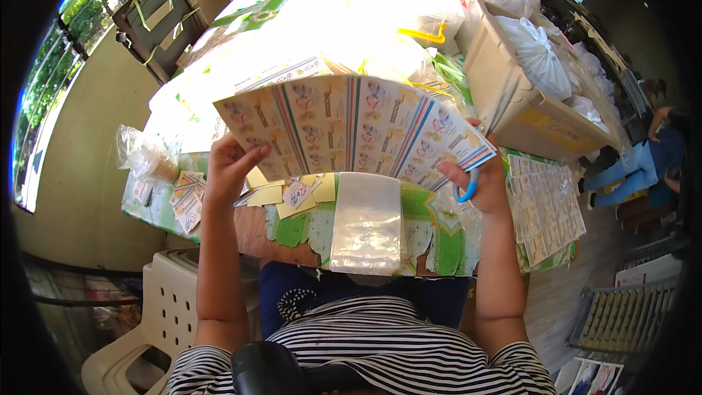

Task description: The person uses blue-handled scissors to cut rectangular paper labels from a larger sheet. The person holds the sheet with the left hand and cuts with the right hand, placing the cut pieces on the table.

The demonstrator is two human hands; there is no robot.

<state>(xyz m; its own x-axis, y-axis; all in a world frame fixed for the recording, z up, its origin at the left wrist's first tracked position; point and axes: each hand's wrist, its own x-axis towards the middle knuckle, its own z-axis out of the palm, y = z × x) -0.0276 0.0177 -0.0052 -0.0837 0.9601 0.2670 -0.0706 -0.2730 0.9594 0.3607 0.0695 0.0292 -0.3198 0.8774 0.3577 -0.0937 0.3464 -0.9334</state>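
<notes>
A wide printed sheet of labels (333, 121), with repeated pictures and blue and red stripes, bows upward between my hands above the table's near edge. My left hand (235, 164) pinches its lower left corner, thumb on top. At the other end my right hand (484, 179) grips the sheet's edge and also carries scissors (468, 186) by their blue handle loop. Below the sheet lies a stack of clear plastic bags (365, 227). Yellow and printed paper pieces (296, 196) are scattered beside the bags, partly hidden by the sheet.
Cut labels (189, 205) and a clear bag (148, 157) lie at the table's left. More label sheets (545, 208) rest at the right. A large carton (504, 95) holds white plastic bags. A beige plastic chair (164, 300) stands lower left; a person (643, 161) is at far right.
</notes>
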